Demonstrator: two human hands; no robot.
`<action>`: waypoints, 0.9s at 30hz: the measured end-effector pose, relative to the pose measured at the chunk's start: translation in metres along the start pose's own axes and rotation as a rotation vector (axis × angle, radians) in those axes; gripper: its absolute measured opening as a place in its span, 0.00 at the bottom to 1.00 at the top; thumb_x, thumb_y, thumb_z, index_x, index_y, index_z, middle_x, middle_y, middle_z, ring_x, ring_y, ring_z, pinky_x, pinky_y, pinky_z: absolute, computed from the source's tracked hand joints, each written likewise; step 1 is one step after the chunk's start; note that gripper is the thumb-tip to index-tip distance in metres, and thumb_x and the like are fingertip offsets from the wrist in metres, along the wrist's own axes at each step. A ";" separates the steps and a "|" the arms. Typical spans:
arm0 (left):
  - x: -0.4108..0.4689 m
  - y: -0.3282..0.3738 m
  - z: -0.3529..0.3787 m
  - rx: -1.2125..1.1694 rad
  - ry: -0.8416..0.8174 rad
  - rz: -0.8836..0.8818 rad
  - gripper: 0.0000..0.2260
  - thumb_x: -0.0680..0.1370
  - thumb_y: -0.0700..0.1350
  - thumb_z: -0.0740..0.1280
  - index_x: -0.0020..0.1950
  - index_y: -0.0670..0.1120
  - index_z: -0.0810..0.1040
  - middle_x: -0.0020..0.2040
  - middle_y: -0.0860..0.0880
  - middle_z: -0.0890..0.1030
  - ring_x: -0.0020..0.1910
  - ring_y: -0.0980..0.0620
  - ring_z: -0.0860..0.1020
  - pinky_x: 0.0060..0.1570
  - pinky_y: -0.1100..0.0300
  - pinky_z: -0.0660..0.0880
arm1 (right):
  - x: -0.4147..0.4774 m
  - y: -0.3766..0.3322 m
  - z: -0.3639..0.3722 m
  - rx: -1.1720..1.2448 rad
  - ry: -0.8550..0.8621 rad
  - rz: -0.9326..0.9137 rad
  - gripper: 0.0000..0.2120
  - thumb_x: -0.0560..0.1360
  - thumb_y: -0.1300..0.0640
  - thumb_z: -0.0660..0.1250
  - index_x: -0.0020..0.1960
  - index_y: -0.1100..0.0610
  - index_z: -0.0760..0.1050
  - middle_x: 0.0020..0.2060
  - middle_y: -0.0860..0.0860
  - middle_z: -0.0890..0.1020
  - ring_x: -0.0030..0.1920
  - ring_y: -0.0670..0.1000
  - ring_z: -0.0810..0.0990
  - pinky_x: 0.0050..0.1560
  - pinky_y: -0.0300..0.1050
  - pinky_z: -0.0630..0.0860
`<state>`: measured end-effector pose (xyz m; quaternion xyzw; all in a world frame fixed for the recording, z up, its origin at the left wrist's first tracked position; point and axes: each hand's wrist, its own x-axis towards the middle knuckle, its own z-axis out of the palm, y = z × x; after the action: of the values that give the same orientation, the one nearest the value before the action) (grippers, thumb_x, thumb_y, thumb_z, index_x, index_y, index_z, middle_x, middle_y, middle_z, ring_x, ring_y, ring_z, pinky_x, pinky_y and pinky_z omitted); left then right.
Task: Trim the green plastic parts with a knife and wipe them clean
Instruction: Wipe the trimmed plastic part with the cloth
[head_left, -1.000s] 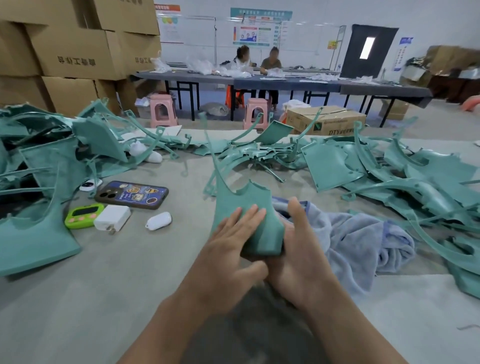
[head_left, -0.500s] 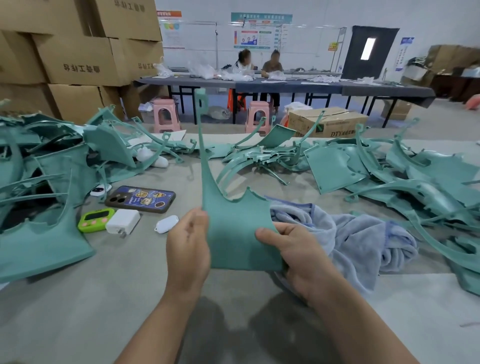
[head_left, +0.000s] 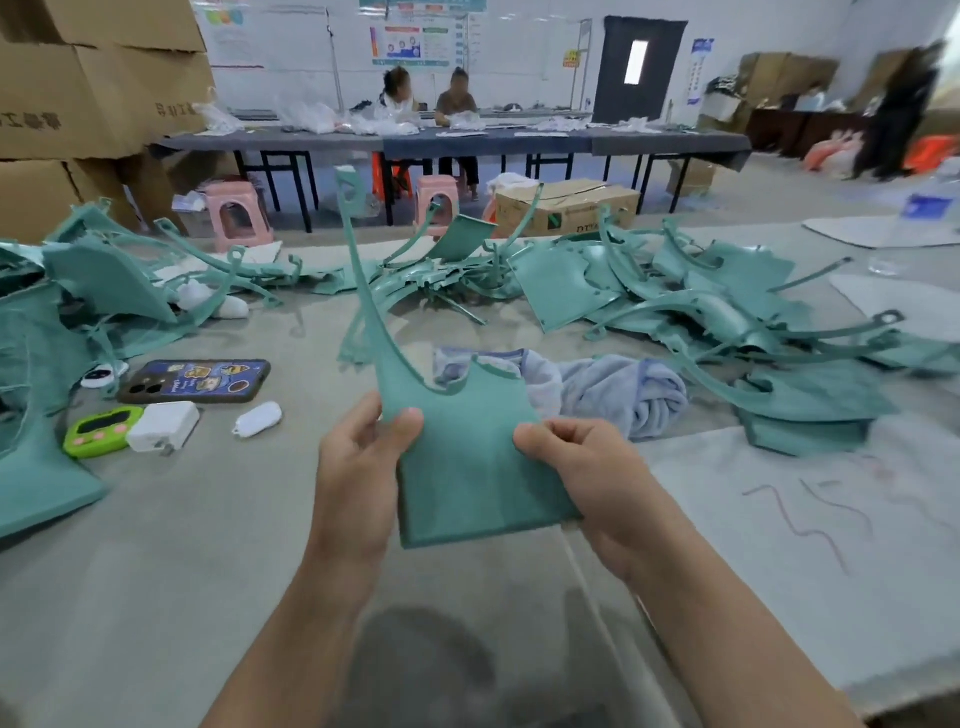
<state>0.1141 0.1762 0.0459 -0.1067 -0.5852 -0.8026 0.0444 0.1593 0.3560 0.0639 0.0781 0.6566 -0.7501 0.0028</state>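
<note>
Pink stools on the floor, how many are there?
2. The left pink stool stands near the stacked cardboard boxes; the right pink stool stands before the far table, partly behind green parts. Others may be hidden behind them.

Green plastic part (head_left: 467, 467): matt, smooth. Towel (head_left: 613, 395): soft pale-blue cloth. Boxes (head_left: 93, 78): brown cardboard; table (head_left: 156, 571): dull grey.

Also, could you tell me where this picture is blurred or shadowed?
Head view: the green part in the left hand and right hand is sharp; the far-right background smears; a soft shadow darkens the table beneath the forearms.
</note>
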 end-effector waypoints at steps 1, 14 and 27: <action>-0.009 0.001 0.012 -0.008 -0.003 -0.031 0.10 0.74 0.43 0.68 0.53 0.48 0.86 0.49 0.45 0.87 0.44 0.49 0.85 0.39 0.57 0.81 | -0.015 0.004 -0.011 0.029 -0.013 -0.013 0.11 0.79 0.61 0.68 0.41 0.58 0.87 0.44 0.57 0.88 0.41 0.54 0.86 0.42 0.45 0.81; -0.186 -0.057 0.173 0.244 -0.847 -0.309 0.14 0.75 0.51 0.63 0.46 0.40 0.80 0.39 0.38 0.83 0.34 0.50 0.77 0.33 0.55 0.74 | -0.271 0.116 -0.160 0.605 0.266 0.204 0.33 0.60 0.60 0.85 0.62 0.66 0.81 0.60 0.64 0.83 0.56 0.61 0.85 0.56 0.54 0.82; -0.371 -0.216 0.224 0.409 -1.131 -1.211 0.09 0.79 0.40 0.67 0.56 0.50 0.82 0.64 0.45 0.81 0.62 0.47 0.79 0.63 0.49 0.76 | -0.423 0.263 -0.210 0.936 1.229 0.734 0.11 0.82 0.58 0.66 0.58 0.65 0.79 0.41 0.64 0.87 0.31 0.62 0.86 0.26 0.54 0.81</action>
<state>0.4594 0.4362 -0.1724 -0.1501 -0.6089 -0.3924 -0.6729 0.6294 0.4852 -0.1700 0.6718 0.0971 -0.7202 -0.1433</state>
